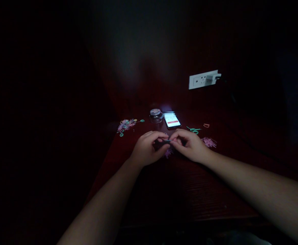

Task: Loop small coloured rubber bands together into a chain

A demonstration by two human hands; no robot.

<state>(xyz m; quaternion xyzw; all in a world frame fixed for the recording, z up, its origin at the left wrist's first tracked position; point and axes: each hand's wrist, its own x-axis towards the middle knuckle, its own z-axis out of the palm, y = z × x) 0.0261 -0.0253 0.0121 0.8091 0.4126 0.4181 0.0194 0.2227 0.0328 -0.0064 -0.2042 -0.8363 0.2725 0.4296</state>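
My left hand and my right hand meet over the middle of the table, fingertips nearly touching. Between them is a small, thin bluish strip, pinched by the fingers of both hands; its exact kind is too small and dark to make out. Just beneath the fingertips lies a small heap of purple strips, partly covered by the hands. Beyond my right wrist is another heap of pinkish-purple strips.
A lit phone lies behind the hands, beside a round clear container. Coloured rings and strips form a pile at left. Green looped pieces and an orange piece lie at right. A wall socket holds a plug.
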